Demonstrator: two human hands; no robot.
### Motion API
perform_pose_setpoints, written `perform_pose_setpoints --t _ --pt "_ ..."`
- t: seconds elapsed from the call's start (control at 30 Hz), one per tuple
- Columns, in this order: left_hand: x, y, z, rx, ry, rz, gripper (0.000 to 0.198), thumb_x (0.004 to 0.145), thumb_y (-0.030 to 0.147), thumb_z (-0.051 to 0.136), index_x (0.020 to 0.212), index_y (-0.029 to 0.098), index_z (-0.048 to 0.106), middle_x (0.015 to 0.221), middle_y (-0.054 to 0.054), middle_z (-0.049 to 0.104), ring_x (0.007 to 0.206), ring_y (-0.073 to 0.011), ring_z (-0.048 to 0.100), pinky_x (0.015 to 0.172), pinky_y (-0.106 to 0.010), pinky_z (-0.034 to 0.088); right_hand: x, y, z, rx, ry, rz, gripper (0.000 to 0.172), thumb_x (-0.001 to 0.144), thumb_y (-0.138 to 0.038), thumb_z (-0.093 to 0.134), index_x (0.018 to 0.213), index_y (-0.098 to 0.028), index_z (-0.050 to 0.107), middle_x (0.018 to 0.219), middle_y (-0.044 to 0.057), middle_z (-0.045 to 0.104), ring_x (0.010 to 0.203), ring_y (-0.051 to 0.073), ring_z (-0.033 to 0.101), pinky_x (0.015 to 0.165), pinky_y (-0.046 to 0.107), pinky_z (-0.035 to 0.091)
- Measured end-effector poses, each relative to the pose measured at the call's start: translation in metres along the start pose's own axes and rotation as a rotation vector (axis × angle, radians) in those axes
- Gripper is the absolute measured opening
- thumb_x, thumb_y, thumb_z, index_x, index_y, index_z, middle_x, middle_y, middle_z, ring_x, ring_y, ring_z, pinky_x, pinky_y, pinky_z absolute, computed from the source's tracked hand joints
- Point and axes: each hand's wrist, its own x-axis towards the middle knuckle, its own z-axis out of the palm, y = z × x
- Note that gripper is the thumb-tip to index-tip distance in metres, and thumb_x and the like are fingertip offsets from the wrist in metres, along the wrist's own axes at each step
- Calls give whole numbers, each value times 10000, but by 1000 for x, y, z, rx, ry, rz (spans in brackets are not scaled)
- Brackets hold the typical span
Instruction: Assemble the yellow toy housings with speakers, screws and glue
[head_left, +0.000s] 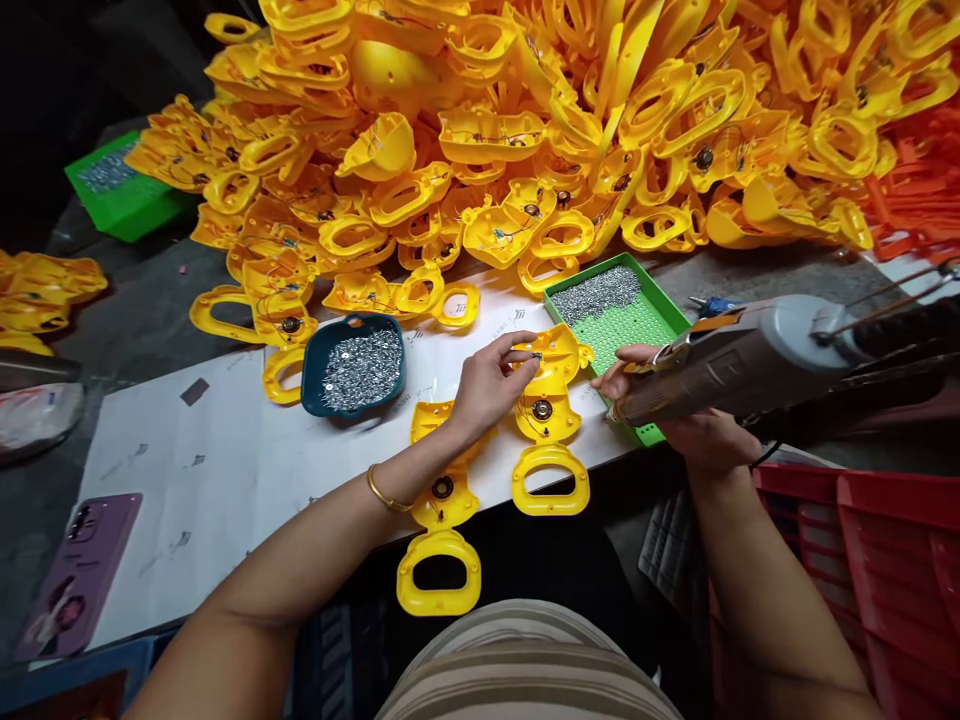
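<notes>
My left hand (491, 380) pinches a small part against the upper end of a yellow plastic shell (547, 425) that lies on the white sheet. A second yellow shell (439, 530) lies under my left wrist, its handle hanging over the table's edge. My right hand (675, 415) is wrapped around a grey powered screwdriver (739, 360), whose tip points left toward the first shell. Just behind that shell stands a green tray (622, 325) with a heap of small silver screws.
A dark teal bowl (354, 368) of silver washers or screws sits left of my left hand. A huge pile of yellow shells (525, 130) fills the back. A phone in a purple case (79, 570) lies at the near left. Red crates (892, 580) stand at the right. Another green tray (120, 190) is far left.
</notes>
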Motion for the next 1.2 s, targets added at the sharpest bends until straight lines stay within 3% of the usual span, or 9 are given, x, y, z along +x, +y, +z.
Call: perform_pose_setpoints --t 0.13,0.23,0.37,0.53,0.63,0.8,0.93,1.07,1.2 --pt "3 7 -1 -153 -81 -196 336 807 154 634 1141 131 632 763 -22 714 640 -90 631 584 -174 461 14 3 -4 50 143 83 580 726 -685 614 1045 -204 674 974 100 660 928 254 631 804 457 563" --pt "5 15 -2 -187 -133 -292 330 816 119 620 1146 131 630 681 20 667 465 -34 490 469 -152 388 32 9 -2 -172 180 219 439 746 -531 713 988 -166 693 837 76 677 692 165 625 566 290 537" --pt "7 21 -3 -203 -182 -348 351 820 115 620 1169 152 624 617 48 611 422 -42 483 406 -151 360 55 13 7 -408 69 416 378 750 -492 716 866 -132 714 542 -12 576 393 62 431 367 192 310" --pt "8 19 -2 -196 -205 -325 353 827 117 621 1178 156 631 669 7 658 455 -79 558 401 -172 389 72 17 10 -636 -179 454 361 753 -478 681 789 -126 751 535 11 600 437 84 480 397 202 321" --pt "9 15 -2 -180 -227 -295 373 824 140 625 1196 160 638 678 -2 674 448 -91 560 405 -189 405 74 20 11 -670 -189 412 363 747 -476 672 787 -125 755 614 41 650 505 104 533 429 207 346" --pt "13 7 -5 -30 -294 -131 345 823 170 596 1155 195 688 623 4 665 477 -114 577 454 -203 433 73 21 15 -674 -185 461 320 739 -441 653 741 -127 712 546 16 598 445 91 496 425 210 355" --pt "16 12 -10 344 -361 89 243 828 180 559 989 211 739 711 -9 693 618 -144 615 600 -245 466 73 21 15 -706 -220 395 286 734 -422 646 709 -140 684 606 28 618 506 100 522 457 212 380" --pt "12 18 -13 774 -240 260 192 858 283 578 924 190 732 965 -75 672 820 -203 606 680 -302 465 74 21 15 -801 -214 377 214 749 -363 616 691 -161 659 620 20 614 563 115 534 520 228 398" --pt "6 12 -9 908 -98 398 214 843 358 616 914 187 723 1124 -104 626 1025 -258 531 776 -352 471 76 22 19 -936 -124 388 173 737 -321 606 653 -171 629 618 15 608 589 125 512 573 258 382"
